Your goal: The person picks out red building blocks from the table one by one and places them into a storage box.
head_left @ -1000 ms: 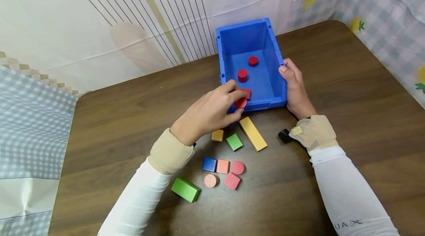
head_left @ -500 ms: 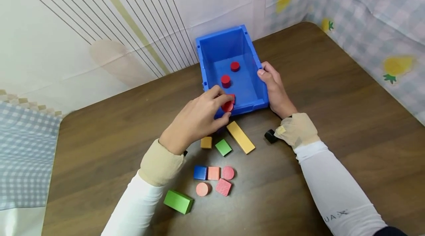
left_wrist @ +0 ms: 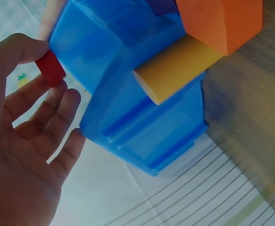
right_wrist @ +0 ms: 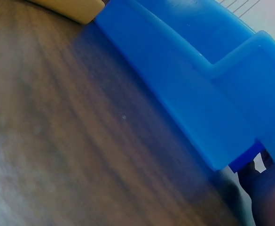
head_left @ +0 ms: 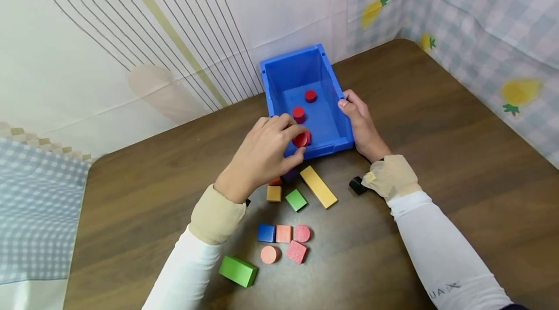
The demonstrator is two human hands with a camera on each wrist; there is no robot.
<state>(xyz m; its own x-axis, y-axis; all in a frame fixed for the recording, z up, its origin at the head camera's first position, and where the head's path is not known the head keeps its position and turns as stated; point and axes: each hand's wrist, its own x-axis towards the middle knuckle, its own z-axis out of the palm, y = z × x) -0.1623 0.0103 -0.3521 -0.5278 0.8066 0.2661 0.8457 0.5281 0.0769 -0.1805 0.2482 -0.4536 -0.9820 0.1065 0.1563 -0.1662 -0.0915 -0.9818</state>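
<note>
My left hand (head_left: 264,152) pinches a red cylinder block (left_wrist: 50,67) between thumb and fingertip, above the near wall of a blue plastic bin (head_left: 329,147). Its other fingers spread beside the bin in the left wrist view. Inside the bin, two red round blocks lie on the floor, one nearer (head_left: 298,115) and one farther (head_left: 310,96). Another red block (head_left: 308,138) shows partly behind the held one. My right hand (head_left: 364,128) grips the bin's right wall, thumb over the rim; in the right wrist view its fingers are mostly cut off.
Before the bin lie a long yellow block (head_left: 319,187), a green block (head_left: 296,200), a small yellow block (head_left: 273,194), and partly hidden orange (head_left: 275,181) and purple blocks (head_left: 289,174). Nearer are blue (head_left: 266,233), pink and green blocks (head_left: 238,271). A black piece (head_left: 357,185) sits by the right wrist.
The head view has shifted, so the scene sits further left and lower. My left hand still holds the red cylinder block over the bin's near wall; the right hand keeps its grip.
</note>
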